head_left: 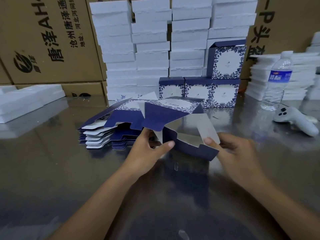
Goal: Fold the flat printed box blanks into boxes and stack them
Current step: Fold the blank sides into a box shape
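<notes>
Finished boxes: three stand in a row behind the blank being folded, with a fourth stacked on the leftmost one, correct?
No. The head view shows the fourth box sitting on the rightmost box of the row, not the leftmost. The three do stand in a row behind the blank being folded.

One view only: head-worn, wide-angle. It faces forward and down across the table (52, 170). Forearms enter from the bottom edge. The left hand (147, 153) and right hand (237, 149), each pinching the blank (190, 149), sit near the lens at frame centre. White stacks (152, 49) and cartons (48, 40) fill the top, farther back. Straight edges bow toward the frame borders.
</notes>
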Motion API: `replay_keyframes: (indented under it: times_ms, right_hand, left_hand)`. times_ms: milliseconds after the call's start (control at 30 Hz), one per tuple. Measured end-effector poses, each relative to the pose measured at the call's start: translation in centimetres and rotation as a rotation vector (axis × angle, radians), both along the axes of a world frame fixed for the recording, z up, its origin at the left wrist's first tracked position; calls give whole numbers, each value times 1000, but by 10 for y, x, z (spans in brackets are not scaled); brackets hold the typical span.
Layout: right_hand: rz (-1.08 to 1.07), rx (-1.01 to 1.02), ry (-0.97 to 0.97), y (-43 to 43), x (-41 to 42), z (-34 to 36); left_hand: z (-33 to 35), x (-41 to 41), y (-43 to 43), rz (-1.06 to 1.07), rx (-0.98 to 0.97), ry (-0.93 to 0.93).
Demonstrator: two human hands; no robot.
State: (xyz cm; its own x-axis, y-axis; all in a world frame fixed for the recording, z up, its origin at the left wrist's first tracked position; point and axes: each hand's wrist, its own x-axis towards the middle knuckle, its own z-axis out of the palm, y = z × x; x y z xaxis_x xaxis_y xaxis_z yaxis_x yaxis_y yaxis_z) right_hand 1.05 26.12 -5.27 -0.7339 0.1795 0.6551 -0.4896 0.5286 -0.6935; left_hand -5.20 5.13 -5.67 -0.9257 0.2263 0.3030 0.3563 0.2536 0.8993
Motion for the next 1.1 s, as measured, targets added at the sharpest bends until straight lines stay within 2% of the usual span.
replay_keyframes:
  times_ms: [67, 200, 433, 600, 700, 833, 933, 1100]
  right_hand:
    - [-21, -43, 11, 0, -1, -1]
    - [-134, -69, 83, 1, 0, 2]
    - [-183, -96, 101, 1, 0, 1]
    - [-154, -135, 75, -2, 1, 0]
    - [-137, -125, -19, -4, 0, 1]
    - [-81, -154, -238, -8, -6, -7]
    - [-138, -124, -251, -11, -5, -8]
    - [-214, -68, -149, -9, -4, -3]
  left_hand:
    - [3, 2, 0, -18, 24, 2]
    - [5, 7, 3, -102, 152, -113]
    - [7, 11, 10, -17, 155, -219]
    - [6, 13, 14, 52, 52, -226]
    - [3, 13, 16, 73, 159, -253]
    - [2, 12, 18, 113, 302, -340]
    - [1, 13, 20, 128, 277, -322]
    - [2, 14, 23, 138, 179, -213]
